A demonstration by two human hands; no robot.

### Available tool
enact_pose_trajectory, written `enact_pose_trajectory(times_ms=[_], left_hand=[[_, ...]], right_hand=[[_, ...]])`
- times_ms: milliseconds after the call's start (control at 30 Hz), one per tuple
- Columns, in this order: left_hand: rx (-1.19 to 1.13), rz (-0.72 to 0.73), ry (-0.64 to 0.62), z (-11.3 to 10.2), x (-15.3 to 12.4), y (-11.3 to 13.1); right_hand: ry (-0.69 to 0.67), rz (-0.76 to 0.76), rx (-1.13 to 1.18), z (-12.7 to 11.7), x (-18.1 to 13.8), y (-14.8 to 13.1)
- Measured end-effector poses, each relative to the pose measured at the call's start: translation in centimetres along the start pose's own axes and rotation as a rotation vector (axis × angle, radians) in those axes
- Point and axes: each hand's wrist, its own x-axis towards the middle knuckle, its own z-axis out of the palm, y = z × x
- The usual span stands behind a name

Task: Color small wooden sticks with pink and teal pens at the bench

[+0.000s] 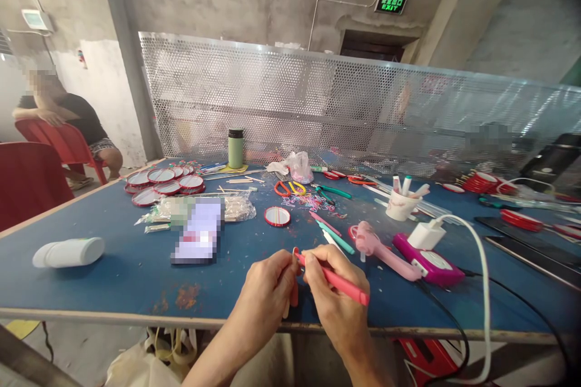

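My right hand (334, 290) grips a pink marker pen (338, 281), its tip pointing left towards my left hand. My left hand (267, 291) is closed round a small red-rimmed piece with a wooden stick (293, 297), held at the near edge of the blue table (118, 266). The two hands touch above that edge. A small round red-rimmed mirror (277, 216) lies flat further back.
On the table lie a phone (198, 233), a white tube (69, 252), a pink glue gun (379, 248), a magenta device with white charger (429, 257), a cup of pens (402, 202), scissors (288, 188), stacked red discs (161, 184) and a green flask (235, 148). A person sits at far left (68, 118).
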Motion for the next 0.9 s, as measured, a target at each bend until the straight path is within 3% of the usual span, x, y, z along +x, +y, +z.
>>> enact_pose_trajectory(times_ms=[900], left_hand=[[-0.011,0.003,-0.001,0.01,0.11,0.0]], right_hand=[[-0.001,0.015,-0.002,-0.09,0.16,-0.27]])
